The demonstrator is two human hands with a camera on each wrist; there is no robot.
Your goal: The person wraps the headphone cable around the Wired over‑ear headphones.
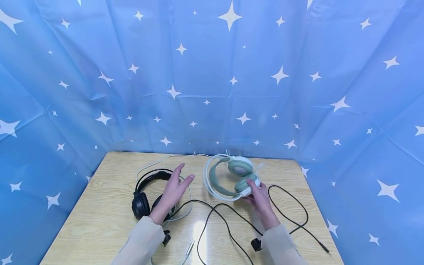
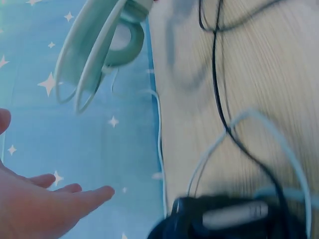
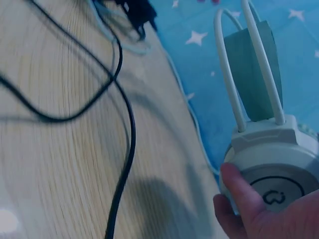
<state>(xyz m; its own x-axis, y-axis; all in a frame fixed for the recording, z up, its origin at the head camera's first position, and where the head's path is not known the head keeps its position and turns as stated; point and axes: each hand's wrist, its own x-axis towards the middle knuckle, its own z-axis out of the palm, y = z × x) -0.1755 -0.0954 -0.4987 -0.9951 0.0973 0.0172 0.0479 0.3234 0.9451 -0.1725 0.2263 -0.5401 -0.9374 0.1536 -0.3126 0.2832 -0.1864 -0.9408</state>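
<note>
One earcup (image 3: 276, 168) shows its logo (image 3: 274, 197) only from the right wrist.

Glare (image 1: 200, 237) spots the table (image 1: 96, 221); wrist views look soft.

From my remote feed, I see a creased blue sheet printed with white four-pointed stars (image 1: 212, 66) hanging behind the work area and along both sides, its folds running mostly downward. Before it I have a pale, wood-grained tabletop with rounded far corners (image 1: 99, 217), its far edge near the sheet, and a bright white patch of reflected light (image 1: 202, 246) glares toward me near the front.
</note>
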